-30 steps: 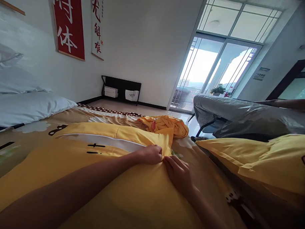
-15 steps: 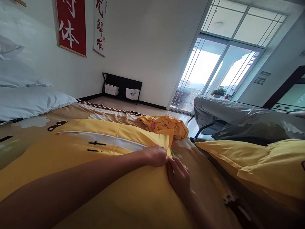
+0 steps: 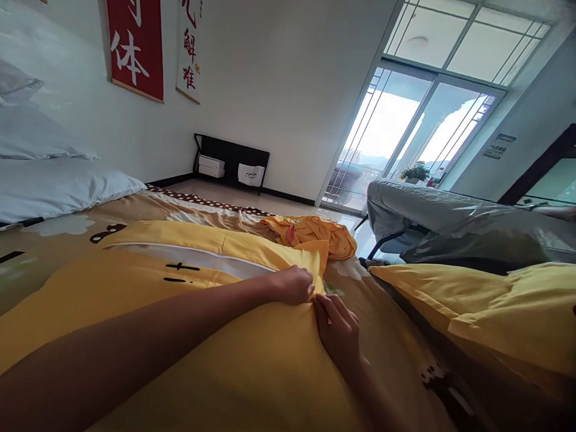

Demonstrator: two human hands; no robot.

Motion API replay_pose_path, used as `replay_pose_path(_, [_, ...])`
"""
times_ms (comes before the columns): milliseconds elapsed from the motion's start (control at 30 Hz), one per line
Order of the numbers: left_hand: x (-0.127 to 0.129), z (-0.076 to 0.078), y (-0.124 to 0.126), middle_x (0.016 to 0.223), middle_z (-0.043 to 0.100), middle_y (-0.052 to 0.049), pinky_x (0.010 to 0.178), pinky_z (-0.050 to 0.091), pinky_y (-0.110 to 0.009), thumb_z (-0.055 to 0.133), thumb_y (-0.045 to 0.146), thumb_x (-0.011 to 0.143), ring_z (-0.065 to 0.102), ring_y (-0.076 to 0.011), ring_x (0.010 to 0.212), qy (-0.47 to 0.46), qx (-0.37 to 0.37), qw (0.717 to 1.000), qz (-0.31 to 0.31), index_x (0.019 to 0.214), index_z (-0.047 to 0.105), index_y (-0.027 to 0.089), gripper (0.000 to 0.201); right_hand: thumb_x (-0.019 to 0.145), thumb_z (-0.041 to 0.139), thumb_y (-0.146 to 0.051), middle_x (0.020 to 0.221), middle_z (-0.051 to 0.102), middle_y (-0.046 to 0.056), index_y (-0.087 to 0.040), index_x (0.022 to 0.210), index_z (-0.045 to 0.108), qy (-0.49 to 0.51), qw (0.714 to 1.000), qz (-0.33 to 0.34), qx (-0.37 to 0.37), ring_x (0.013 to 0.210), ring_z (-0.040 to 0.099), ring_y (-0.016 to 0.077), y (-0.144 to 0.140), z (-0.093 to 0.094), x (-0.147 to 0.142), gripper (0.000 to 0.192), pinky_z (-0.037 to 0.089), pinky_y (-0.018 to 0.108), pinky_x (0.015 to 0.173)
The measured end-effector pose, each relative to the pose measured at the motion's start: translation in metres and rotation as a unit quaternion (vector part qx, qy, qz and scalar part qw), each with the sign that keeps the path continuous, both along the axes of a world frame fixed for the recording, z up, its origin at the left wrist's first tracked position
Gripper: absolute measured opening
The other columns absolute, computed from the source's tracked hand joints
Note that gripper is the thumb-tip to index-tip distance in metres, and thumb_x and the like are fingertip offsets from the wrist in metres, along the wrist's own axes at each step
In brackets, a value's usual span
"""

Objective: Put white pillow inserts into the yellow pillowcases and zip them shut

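White pillows (image 3: 47,192): stacked at the far left against the wall, on the head of the bed.
Banners (image 3: 133,37): a red one and a narrow white one with characters hang on the left wall above the pillows.
Bed (image 3: 212,213): covered by a tan printed sheet with a dotted brown border at its far edge.
Yellow cover (image 3: 207,364): lies across the bed right under the camera, filling the lower middle of the view; a white strip and small black marks show on its far part.
Left hand (image 3: 295,284): reaches forward along the cover, fingers curled tight and pinching the cover's far right corner.
Corner (image 3: 318,261): stands up slightly as a yellow flap just beyond the left knuckles.
Right hand (image 3: 338,328): just beside the left hand, fingertips touching it at the same edge; fingers narrow and bent, gripping the cover's fabric.
Yellow bundle (image 3: 315,234): crumpled cloth with a small red patch, on the bed just behind the hands, apart from them.
Shelf (image 3: 230,167): low and dark, against the far wall, with a white box and a white bag.
Glass door (image 3: 404,138): bright, right of centre, a potted plant beyond it.
Grey cover (image 3: 458,225): draped over furniture on the right.
Yellow pillow (image 3: 492,311): at the right edge, well apart from the hands.
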State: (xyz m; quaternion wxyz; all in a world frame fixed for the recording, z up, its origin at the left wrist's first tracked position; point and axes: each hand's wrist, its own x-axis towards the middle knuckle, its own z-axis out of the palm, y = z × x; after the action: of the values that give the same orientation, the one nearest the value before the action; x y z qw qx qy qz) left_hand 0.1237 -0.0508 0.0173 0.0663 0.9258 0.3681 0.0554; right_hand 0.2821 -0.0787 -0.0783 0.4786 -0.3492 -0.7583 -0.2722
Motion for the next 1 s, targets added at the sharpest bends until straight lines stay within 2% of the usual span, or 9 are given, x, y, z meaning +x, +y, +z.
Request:
replay_pose_path(200, [0.001,-0.002,-0.001,0.102,0.066,-0.021,0.074,0.046,-0.034,0.045,0.028,0.087,0.063,-0.0298,0.094,-0.062,-0.027,0.996,0.050,0.097,0.066,0.008,0.031,0.089,0.053,-0.014,0.073,0.065,0.001,-0.018,0.085,0.063,0.028,0.999,0.009,-0.022,0.061,0.061,0.0107,-0.002,0.005,-0.001,0.011,0.049,0.021,0.060])
replay_pose_path(267, [-0.001,0.000,-0.002,0.093,0.068,-0.018,0.071,0.045,-0.030,0.047,0.026,0.085,0.063,-0.0252,0.087,-0.080,-0.052,0.993,0.064,0.086,0.067,0.009,0.026,0.088,0.053,-0.014,0.074,0.065,0.002,-0.019,0.087,0.063,0.030,0.999,0.011,-0.017,0.062,0.061,0.0109,-0.003,0.004,0.000,0.011,0.049,0.022,0.061])
replay_pose_path(367, [-0.006,0.007,-0.003,0.069,0.065,-0.008,0.059,0.040,-0.024,0.048,0.022,0.084,0.057,-0.0151,0.064,-0.099,-0.119,0.986,0.054,0.064,0.063,0.012,0.027,0.087,0.055,-0.013,0.073,0.065,0.001,-0.019,0.088,0.065,0.022,1.000,0.008,0.001,0.061,0.061,0.0107,-0.003,0.002,0.000,0.012,0.049,0.022,0.061])
replay_pose_path(467, [-0.008,0.011,-0.004,0.051,0.052,0.000,0.049,0.033,-0.023,0.049,0.019,0.079,0.044,-0.0106,0.048,-0.146,-0.207,0.964,0.085,0.054,0.055,0.014,0.026,0.086,0.057,-0.011,0.073,0.066,0.002,-0.018,0.091,0.065,0.005,1.000,-0.001,0.016,0.062,0.061,0.0107,-0.002,0.001,0.001,0.012,0.049,0.022,0.063])
replay_pose_path(567, [-0.007,0.011,-0.006,0.047,0.046,0.002,0.046,0.031,-0.023,0.048,0.016,0.073,0.040,-0.0100,0.044,-0.187,-0.259,0.937,0.143,0.052,0.051,0.016,0.021,0.085,0.058,-0.010,0.075,0.067,0.003,-0.017,0.094,0.065,-0.039,0.998,-0.010,0.039,0.065,0.062,0.0121,0.000,0.001,0.007,0.013,0.048,0.023,0.065])
replay_pose_path(700, [-0.013,0.013,-0.005,0.047,0.044,0.002,0.048,0.029,-0.023,0.049,0.015,0.070,0.040,-0.0092,0.047,-0.196,-0.214,0.943,0.164,0.050,0.048,0.016,0.020,0.086,0.055,-0.009,0.077,0.067,0.004,-0.016,0.102,0.063,-0.089,0.995,-0.008,0.049,0.067,0.062,0.0123,0.003,-0.002,0.019,0.019,0.049,0.024,0.066])
replay_pose_path(800, [-0.033,0.018,-0.003,0.048,0.042,0.002,0.049,0.029,-0.023,0.050,0.014,0.067,0.040,-0.0097,0.051,-0.180,-0.158,0.958,0.160,0.048,0.045,0.016,0.020,0.087,0.054,-0.010,0.079,0.067,0.004,-0.017,0.105,0.062,-0.088,0.995,-0.014,0.045,0.068,0.062,0.0127,0.005,-0.006,0.024,0.021,0.050,0.024,0.067])
replay_pose_path(1000, [-0.088,0.025,-0.012,0.050,0.051,0.002,0.047,0.031,-0.023,0.046,0.020,0.074,0.045,-0.0109,0.046,-0.180,-0.206,0.949,0.158,0.055,0.049,0.017,0.019,0.087,0.056,-0.012,0.076,0.067,0.004,-0.016,0.099,0.063,-0.099,0.994,-0.002,0.051,0.065,0.062,0.0123,0.002,0.001,0.017,0.014,0.050,0.023,0.063])
